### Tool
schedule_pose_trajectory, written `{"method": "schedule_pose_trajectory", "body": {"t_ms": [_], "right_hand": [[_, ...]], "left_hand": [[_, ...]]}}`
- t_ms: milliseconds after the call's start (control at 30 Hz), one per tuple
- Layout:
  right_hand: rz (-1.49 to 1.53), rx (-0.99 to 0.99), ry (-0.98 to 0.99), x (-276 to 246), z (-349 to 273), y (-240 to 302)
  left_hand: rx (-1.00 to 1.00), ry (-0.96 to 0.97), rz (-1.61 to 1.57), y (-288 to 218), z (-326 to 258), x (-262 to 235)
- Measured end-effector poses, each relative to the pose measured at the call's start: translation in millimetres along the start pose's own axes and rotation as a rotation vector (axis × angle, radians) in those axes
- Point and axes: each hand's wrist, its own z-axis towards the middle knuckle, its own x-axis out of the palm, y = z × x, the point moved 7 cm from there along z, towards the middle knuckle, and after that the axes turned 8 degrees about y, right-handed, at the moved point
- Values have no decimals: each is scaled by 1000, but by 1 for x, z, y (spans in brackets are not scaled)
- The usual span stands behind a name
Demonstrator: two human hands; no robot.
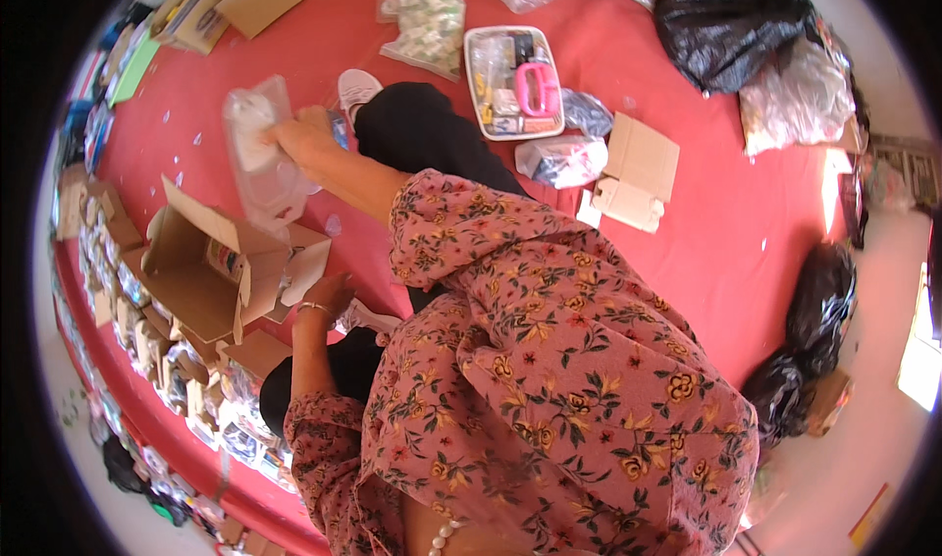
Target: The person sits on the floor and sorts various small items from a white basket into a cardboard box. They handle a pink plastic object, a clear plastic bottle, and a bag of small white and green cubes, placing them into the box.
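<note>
Both arms (365, 179) extend: right hand (306, 136) at clear tray (267, 191), left hand (332, 296) beside carton (199, 279).

Clear plastic container (272, 185) beside brown cardboard box (191, 286), flaps open

Place type: a stockroom or packing room, arranged at floor level. Whether it belongs to a home or a shop cannot be determined. Indications: a red floor covering (716, 178) carries the goods directly. Rows of small cardboard boxes (199, 399), filled with assorted items, line the left side; a larger open carton (201, 271) stands beside them. Full black plastic bags (736, 26) lie at far right. A white wall (888, 286) bounds the right side.
</note>
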Motion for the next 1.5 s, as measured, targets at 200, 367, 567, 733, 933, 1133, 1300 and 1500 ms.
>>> {"method": "schedule_pose_trajectory", "body": {"t_ms": [200,367,567,733,933,1133,1300,1500], "right_hand": [[787,-271,157,-95,-76,146],[567,-170,-35,-309,-110,151],[263,-30,-725,-525,-180,47],[-82,159,-830,-534,-223,-8],[-395,176,-763,-502,-158,-7],[-992,184,-767,-426,-73,63],[-789,80,-698,-414,-19,46],[-144,86,-380,-416,13,-32]], "left_hand": [[-147,-59,-7,26,-15,16],[-117,-85,-121,20,-10,18],[-120,-90,-131,11,-16,17],[-178,-61,-177,5,-24,13],[-227,-24,-48,-5,-22,8],[-257,25,-20,20,-18,28],[-245,25,-110,27,-13,32],[-284,105,-107,35,-15,43]]}}
